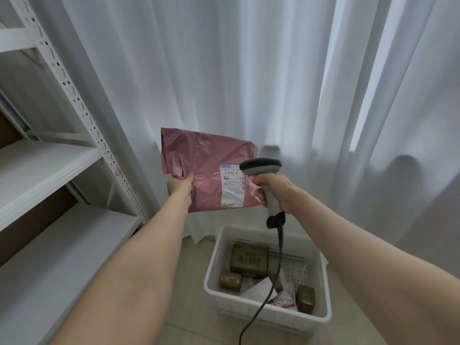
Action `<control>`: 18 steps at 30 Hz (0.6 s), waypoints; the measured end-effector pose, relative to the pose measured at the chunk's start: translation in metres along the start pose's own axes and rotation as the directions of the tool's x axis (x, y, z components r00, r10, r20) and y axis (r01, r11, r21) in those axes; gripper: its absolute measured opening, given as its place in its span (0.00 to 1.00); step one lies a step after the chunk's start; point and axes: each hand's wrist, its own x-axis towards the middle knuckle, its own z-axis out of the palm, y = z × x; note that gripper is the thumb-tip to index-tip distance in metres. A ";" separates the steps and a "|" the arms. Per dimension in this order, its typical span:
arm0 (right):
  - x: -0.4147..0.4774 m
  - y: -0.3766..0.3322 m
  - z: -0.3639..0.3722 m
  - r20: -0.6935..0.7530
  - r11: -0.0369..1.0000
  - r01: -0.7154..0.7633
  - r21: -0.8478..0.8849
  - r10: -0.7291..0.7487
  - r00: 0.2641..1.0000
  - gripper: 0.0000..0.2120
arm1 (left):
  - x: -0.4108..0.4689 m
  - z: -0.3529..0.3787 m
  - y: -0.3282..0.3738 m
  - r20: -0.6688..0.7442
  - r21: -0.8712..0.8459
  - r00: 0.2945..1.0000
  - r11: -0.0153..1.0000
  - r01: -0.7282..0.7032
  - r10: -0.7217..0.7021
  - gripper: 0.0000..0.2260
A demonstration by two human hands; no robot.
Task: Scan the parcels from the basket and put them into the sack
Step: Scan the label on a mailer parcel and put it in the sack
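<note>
Head: parcel [199,165] in left fingers [187,178]

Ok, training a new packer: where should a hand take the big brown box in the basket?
Likely from above, gripping the big brown box by two opposite edges: its printed face lies up, uncovered; the basket wall blocks side approaches and the scanner cable hangs near its right edge.

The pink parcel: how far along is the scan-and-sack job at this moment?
Done: the pink parcel is out of the basket, held up by the left hand. In hand: the right hand holds the scanner close to its white label. Left: bagging this parcel, then the brown boxes and white packets lying in the basket. The sack is not in view.
</note>
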 end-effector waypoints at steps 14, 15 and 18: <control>-0.009 -0.007 0.018 0.029 0.996 0.024 -0.091 -0.022 0.999 0.01 | 0.014 -0.013 -0.003 -0.006 -0.002 1.000 1.000 0.004 -0.004 0.26; -0.010 -0.008 0.019 0.030 0.995 0.022 -0.093 -0.019 0.999 0.01 | 0.015 -0.014 -0.003 -0.001 -0.004 1.000 1.000 0.007 -0.007 0.26; -0.012 -0.010 0.021 0.026 0.997 0.024 -0.071 -0.022 0.999 0.02 | 0.017 -0.016 -0.004 0.012 -0.012 1.000 1.000 0.016 -0.016 0.25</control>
